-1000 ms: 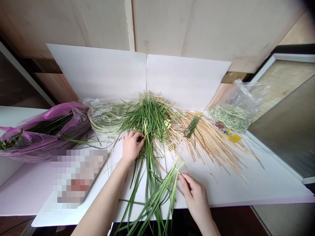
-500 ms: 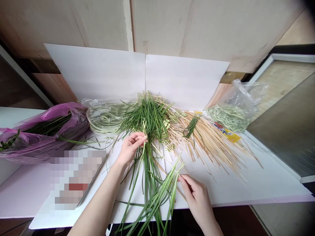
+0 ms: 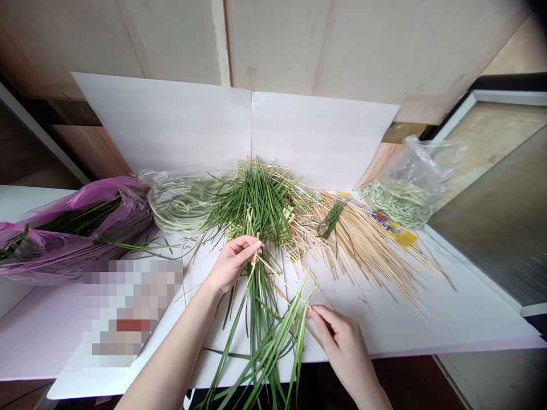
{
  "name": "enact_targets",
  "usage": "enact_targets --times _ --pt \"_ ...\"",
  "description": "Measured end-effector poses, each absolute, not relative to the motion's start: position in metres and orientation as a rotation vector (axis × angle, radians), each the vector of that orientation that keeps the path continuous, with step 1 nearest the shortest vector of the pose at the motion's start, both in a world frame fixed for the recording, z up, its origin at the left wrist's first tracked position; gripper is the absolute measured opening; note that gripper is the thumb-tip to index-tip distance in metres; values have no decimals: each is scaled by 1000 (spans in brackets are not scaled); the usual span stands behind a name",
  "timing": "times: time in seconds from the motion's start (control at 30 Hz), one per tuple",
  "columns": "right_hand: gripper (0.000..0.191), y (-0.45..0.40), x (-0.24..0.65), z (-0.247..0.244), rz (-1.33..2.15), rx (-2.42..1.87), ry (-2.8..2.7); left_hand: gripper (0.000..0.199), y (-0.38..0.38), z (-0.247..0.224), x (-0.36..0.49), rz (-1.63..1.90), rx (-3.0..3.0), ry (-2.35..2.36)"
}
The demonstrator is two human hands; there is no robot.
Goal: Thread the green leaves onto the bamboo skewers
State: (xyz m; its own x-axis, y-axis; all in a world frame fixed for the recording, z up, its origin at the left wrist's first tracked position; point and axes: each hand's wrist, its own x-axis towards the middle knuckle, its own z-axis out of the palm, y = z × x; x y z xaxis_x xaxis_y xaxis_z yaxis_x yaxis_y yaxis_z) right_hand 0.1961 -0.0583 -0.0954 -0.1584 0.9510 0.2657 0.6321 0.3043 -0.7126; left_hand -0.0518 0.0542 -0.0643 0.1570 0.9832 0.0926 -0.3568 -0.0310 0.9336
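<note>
A thin bamboo skewer (image 3: 280, 277) slants across the middle, its near part pinched in my right hand (image 3: 344, 341). Several garlic chives (image 3: 280, 341) are threaded on it by their pale ends, just beside my right fingertips, and their long leaves hang over the table's front edge. My left hand (image 3: 233, 263) pinches the pale end of another chive stalk (image 3: 255, 259) between thumb and fingers, close to the skewer's far end. Whether the point has entered the stalk I cannot tell. Behind my left hand lies a heap of dark green chives (image 3: 260, 196).
Loose bamboo skewers (image 3: 367, 245) spread over the right of the white table (image 3: 410, 319). Behind them sits a clear bag of pale green pieces (image 3: 397, 199). On the left are a purple bag of greens (image 3: 128, 210), a clear bag (image 3: 183, 199) and a blurred-out flat object (image 3: 137, 313).
My left hand has shifted slightly right and toward me, bringing its chive stalk closer to the skewer. My right hand has barely moved and keeps its hold on the skewer.
</note>
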Motion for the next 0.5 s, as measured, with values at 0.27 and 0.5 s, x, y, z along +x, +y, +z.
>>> enact_targets --times 0.27,0.5 --pt "43 -59 197 -95 648 -1432 -1887 16 54 -66 -52 1297 1073 804" --pt "43 -59 197 -94 692 -1446 -1876 16 54 -68 -51 1294 1075 830"
